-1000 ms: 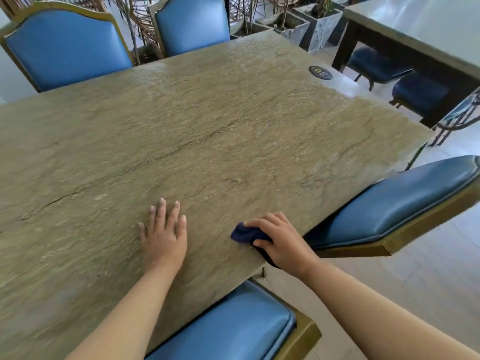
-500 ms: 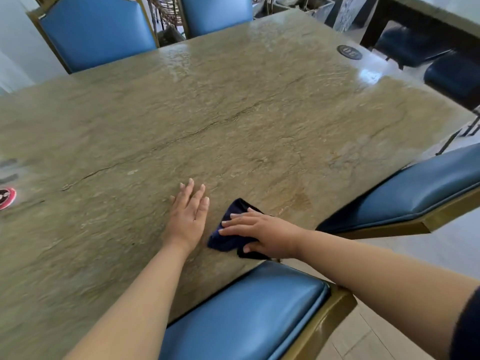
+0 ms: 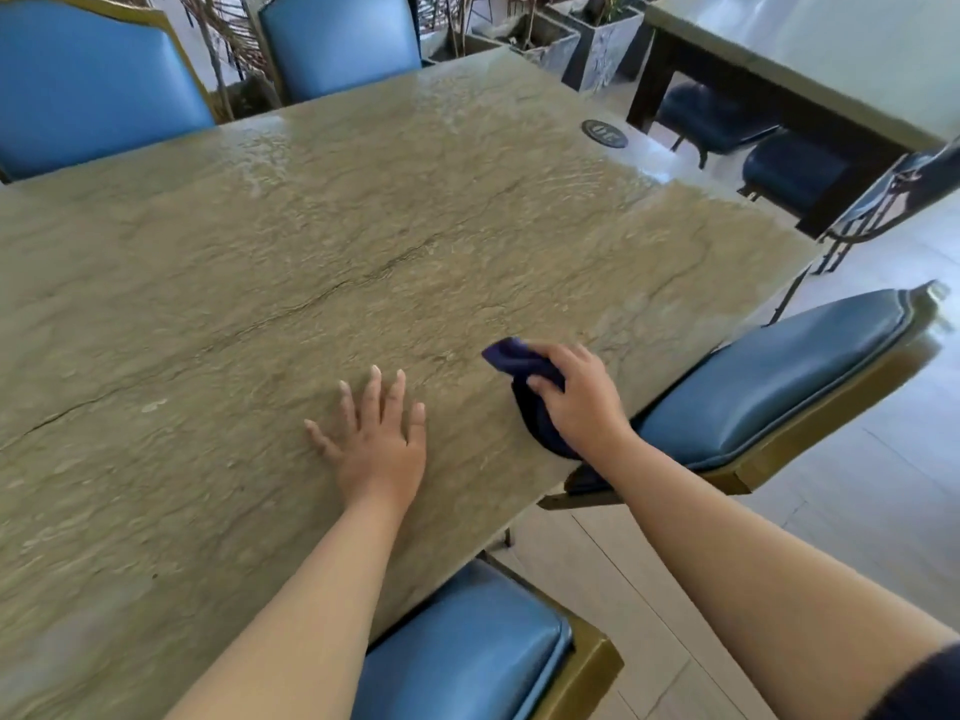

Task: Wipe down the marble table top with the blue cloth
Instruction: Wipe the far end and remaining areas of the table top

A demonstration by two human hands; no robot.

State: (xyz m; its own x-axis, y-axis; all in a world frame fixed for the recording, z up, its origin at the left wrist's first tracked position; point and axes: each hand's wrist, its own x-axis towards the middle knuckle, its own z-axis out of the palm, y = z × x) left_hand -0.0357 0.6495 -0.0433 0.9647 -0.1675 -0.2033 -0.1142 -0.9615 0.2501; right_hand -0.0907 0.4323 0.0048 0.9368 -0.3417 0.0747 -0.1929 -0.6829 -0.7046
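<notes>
Blue cloth (image 3: pixel 524 392) now lies at the right edge of the marble bench (image 3: pixel 311 262), farther from the left hand (image 3: pixel 376 444) than before. The right hand (image 3: pixel 582 402) has its grip curled around it, while the left rests flat, fingers spread.

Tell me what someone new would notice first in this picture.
The big greenish marble table fills most of the view, ringed by blue chairs. Near its right edge the right hand has a grip on a dark blue cloth, while the left hand lies flat beside it.
</notes>
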